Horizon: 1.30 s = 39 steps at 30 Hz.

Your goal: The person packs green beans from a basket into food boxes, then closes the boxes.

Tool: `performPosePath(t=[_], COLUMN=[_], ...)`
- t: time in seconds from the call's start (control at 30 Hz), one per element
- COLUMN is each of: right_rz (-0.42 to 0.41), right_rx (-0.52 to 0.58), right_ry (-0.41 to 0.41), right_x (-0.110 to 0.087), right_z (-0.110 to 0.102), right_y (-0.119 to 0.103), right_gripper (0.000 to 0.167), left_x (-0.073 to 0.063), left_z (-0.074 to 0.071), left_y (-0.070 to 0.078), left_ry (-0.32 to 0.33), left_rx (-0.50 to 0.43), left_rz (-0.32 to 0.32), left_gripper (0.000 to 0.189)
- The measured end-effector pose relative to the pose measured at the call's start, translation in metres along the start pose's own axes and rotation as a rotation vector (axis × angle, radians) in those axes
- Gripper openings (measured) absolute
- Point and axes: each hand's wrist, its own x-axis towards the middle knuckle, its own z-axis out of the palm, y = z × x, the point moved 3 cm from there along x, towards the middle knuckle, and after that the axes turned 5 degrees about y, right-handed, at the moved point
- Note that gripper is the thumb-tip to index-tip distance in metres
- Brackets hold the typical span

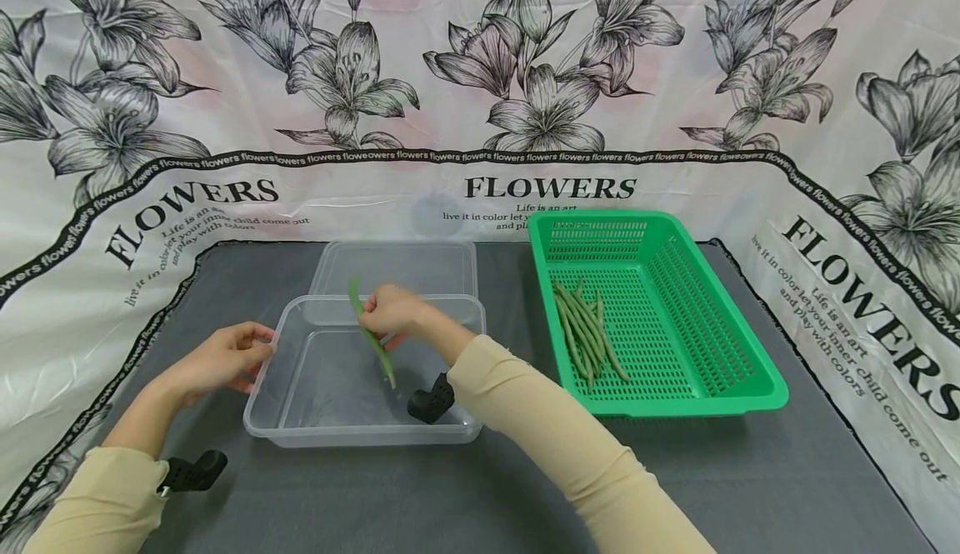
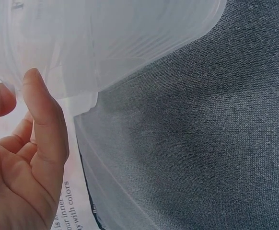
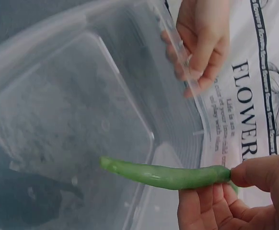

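A clear plastic box (image 1: 300, 436) stands on the grey cloth. Above it my right hand (image 1: 392, 314) pinches a green bean (image 1: 380, 356) by its upper part. In the right wrist view the bean (image 3: 166, 177) lies between thumb and fingers, its free end out over the box floor. My left hand (image 1: 225, 358) holds the box's left edge with bent fingers. The left wrist view has its thumb (image 2: 46, 120) in front of the box wall (image 2: 125, 38). More green beans (image 1: 585, 329) lie bunched at the left side of a green basket (image 1: 720, 312).
A clear flat lid (image 1: 401, 262) lies behind the box. The basket stands to the right, its slatted walls higher than the beans. A white flower-printed cloth (image 1: 405, 196) rises along the back and sides. Each wrist carries a small black camera (image 1: 431, 400).
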Motion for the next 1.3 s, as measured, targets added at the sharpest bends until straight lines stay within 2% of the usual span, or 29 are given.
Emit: performPosePath(t=[0.17, 0.4, 0.7, 0.93, 1.1, 1.27, 1.3], right_rz=[0.040, 0.055, 0.133, 0.128, 0.125, 0.133, 0.134], right_rx=[0.047, 0.010, 0.086, 0.122, 0.123, 0.088, 0.079], right_ry=[0.000, -0.015, -0.022, -0.048, -0.034, -0.013, -0.006], right_x=[0.002, 0.004, 0.006, 0.008, 0.010, 0.013, 0.015], right_z=[0.014, 0.034, 0.057, 0.066, 0.070, 0.072, 0.072], right_y=[-0.002, -0.006, -0.010, -0.013, -0.015, -0.016, -0.016], right_gripper=[0.025, 0.037, 0.034, 0.041, 0.037, 0.012, 0.018], left_x=[0.000, -0.001, 0.000, 0.000, 0.000, 0.001, 0.001], left_z=[0.000, -0.001, -0.001, -0.001, -0.001, -0.002, -0.002], left_y=[0.000, 0.000, -0.001, 0.000, 0.000, 0.000, -0.001], left_ry=[-0.007, -0.007, -0.006, -0.007, -0.002, -0.001, -0.001], left_rx=[-0.003, 0.003, 0.002, -0.003, -0.004, -0.009, -0.009], left_rz=[-0.003, -0.005, -0.021, -0.016, -0.014, -0.015, -0.015], left_gripper=[0.048, 0.048, 0.049, 0.049, 0.048, 0.048, 0.048])
